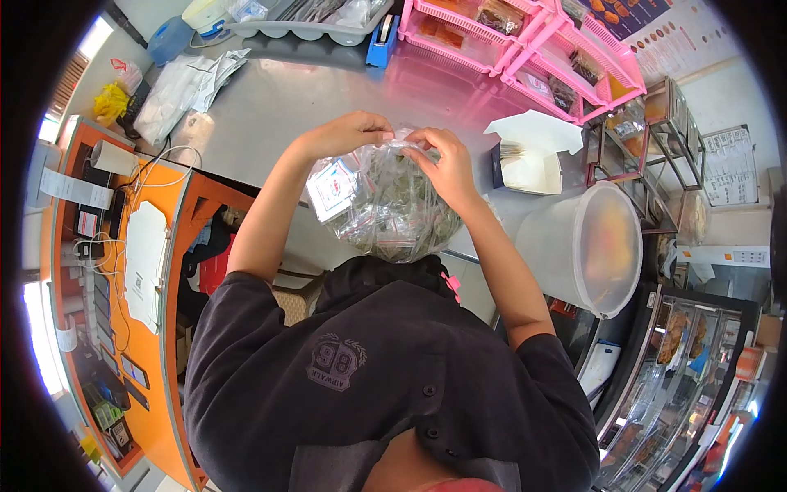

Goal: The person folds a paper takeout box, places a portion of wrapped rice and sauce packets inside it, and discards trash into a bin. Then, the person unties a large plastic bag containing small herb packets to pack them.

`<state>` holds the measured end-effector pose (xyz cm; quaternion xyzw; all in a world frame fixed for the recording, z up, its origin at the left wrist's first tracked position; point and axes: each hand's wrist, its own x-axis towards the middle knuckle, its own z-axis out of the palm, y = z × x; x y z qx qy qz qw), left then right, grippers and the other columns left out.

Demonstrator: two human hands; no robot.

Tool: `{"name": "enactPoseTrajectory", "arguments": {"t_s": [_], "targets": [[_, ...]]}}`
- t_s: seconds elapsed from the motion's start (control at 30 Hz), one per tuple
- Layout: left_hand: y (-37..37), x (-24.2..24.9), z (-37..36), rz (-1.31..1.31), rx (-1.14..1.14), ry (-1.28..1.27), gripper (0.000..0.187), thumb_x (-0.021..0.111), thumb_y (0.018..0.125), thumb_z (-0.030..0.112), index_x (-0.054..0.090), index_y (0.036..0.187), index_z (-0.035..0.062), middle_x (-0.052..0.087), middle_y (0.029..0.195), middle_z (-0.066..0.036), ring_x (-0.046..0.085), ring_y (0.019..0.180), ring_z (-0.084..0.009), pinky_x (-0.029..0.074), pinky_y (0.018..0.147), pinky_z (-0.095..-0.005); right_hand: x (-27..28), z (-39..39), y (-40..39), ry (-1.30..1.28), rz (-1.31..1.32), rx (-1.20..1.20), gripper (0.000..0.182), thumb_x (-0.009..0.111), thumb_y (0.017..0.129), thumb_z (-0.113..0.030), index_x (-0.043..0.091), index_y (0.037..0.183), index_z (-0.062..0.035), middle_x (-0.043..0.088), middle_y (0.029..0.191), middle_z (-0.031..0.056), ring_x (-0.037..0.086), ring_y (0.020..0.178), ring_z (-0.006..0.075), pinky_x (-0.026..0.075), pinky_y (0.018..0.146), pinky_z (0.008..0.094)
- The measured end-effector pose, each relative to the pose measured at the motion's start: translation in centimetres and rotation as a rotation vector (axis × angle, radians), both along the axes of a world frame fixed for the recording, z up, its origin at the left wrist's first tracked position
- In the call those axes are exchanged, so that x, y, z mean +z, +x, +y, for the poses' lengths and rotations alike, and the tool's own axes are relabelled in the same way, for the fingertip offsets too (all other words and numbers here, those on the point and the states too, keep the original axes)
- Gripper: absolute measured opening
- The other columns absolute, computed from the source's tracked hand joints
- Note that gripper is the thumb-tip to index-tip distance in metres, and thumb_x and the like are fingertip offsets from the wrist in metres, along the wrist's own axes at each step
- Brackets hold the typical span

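Note:
A large clear plastic bag [389,201] rests against the near edge of the metal table, in front of my body. Through its wrinkled film show dark green bits and smaller clear packets with red lines. A white label with blue and red print [334,189] shows at its left side. My left hand [361,131] pinches the bag's gathered top edge from the left, fingers closed. My right hand [443,156] grips the same gathered edge from the right, thumb and fingers pressed together. Both hands are close together, and the film between them is bunched.
Right of the bag stand an open white-and-dark box [529,164] and a big translucent bucket [578,250]. Pink baskets [459,45], a blue tape dispenser [382,43] and a grey tray [328,33] line the back. Flat silvery pouches [184,90] lie at the left, above an orange counter [156,328].

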<state>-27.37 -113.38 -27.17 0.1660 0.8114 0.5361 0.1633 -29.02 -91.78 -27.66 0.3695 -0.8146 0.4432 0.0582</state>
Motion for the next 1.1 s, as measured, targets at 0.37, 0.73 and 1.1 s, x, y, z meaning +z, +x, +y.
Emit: {"name": "enactPoseTrajectory", "arguments": {"t_s": [0.37, 0.73, 1.1], "targets": [[-1.2, 1.7, 0.2, 0.02, 0.015, -0.081, 0.023, 0.056, 0.087, 0.021, 0.06, 0.09, -0.0015, 0.056, 0.075, -0.001, 0.048, 0.073, -0.0075, 0.041, 0.067, -0.0246, 0.2, -1.2, 1.6, -0.059, 0.181, -0.172, 0.023, 0.073, 0.063, -0.014, 0.058, 0.079, -0.0079, 0.053, 0.077, 0.0045, 0.053, 0.075, 0.0234, 0.044, 0.064, 0.0343], [-0.3, 4.9, -0.7, 0.033, -0.016, -0.202, 0.029, 0.061, 0.082, 0.024, 0.057, 0.103, 0.004, 0.06, 0.074, -0.004, 0.053, 0.068, -0.0116, 0.042, 0.061, -0.0273, -0.2, -2.4, 1.1, -0.033, 0.245, -0.229, 0.02, 0.067, 0.06, -0.008, 0.056, 0.077, -0.0055, 0.051, 0.078, 0.0061, 0.052, 0.076, 0.0252, 0.043, 0.063, 0.0357], [4.5, 3.7, 1.7, -0.316, 0.284, 0.335, 0.037, 0.053, 0.085, 0.013, 0.038, 0.118, 0.0058, 0.063, 0.095, -0.008, 0.062, 0.079, -0.0157, 0.049, 0.057, -0.026, -0.5, -1.0, 1.2, -0.128, -0.031, -0.128, 0.018, 0.066, 0.065, -0.001, 0.054, 0.078, -0.0013, 0.049, 0.074, 0.0072, 0.049, 0.062, 0.0182, 0.04, 0.056, 0.0285]]}}
